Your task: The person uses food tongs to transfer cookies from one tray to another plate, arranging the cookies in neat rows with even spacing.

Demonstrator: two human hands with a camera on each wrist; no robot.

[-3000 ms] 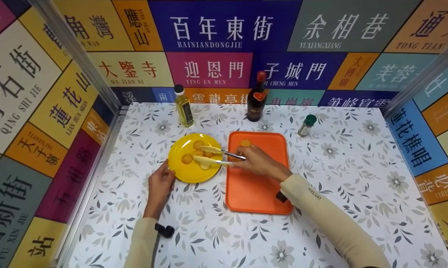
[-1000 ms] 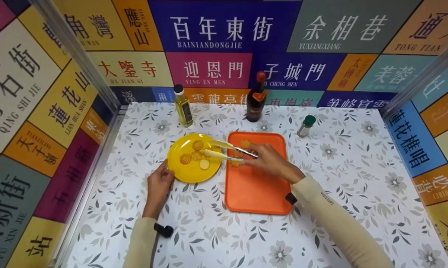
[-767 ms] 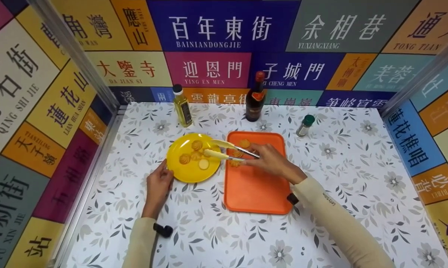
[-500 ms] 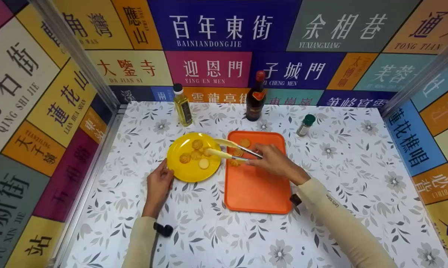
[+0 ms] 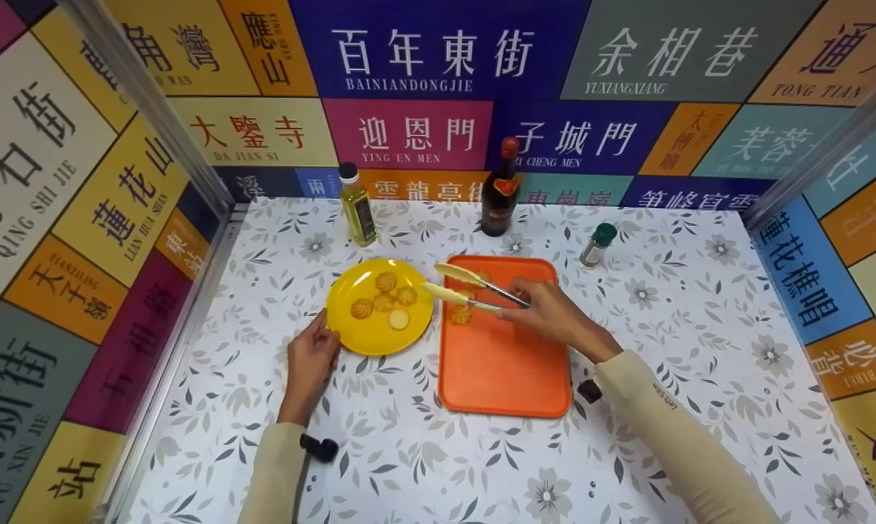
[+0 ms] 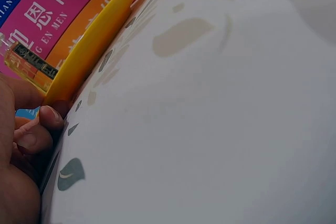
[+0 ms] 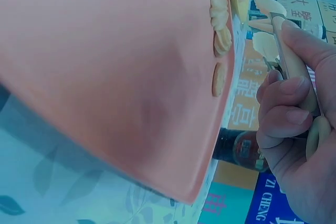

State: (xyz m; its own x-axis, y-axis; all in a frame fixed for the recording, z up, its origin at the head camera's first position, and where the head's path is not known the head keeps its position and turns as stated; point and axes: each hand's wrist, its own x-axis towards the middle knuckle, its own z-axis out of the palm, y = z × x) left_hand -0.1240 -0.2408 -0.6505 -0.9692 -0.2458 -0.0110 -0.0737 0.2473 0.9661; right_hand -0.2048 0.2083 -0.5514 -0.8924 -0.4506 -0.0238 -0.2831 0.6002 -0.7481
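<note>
My left hand (image 5: 312, 364) pinches the near-left rim of a yellow plate (image 5: 368, 340). Several swirled cookies (image 5: 385, 282) lie on that plate, one of them pale and flat side up. With my right hand (image 5: 563, 319) I hold metal tongs (image 5: 507, 293) with cream-coloured tips over the left part of an orange tray (image 5: 507, 378). The tips stand apart with nothing between them, near the gap between plate and tray. In the right wrist view three cookies (image 7: 222, 41) sit in a row along the tray's edge; from the head, the tongs partly cover some.
Behind the plate stands an oil bottle (image 5: 359, 207) with a black cap. A dark red-capped bottle (image 5: 501, 193) is behind the tray, and a small green-capped jar (image 5: 597, 246) stands to its right. Sign-printed walls enclose the floral tabletop (image 5: 438, 466).
My right hand has drawn the tongs right and away from the plate, so their tips are now above the tray's left edge. The cookies on the plate stay put, and my left hand is still.
</note>
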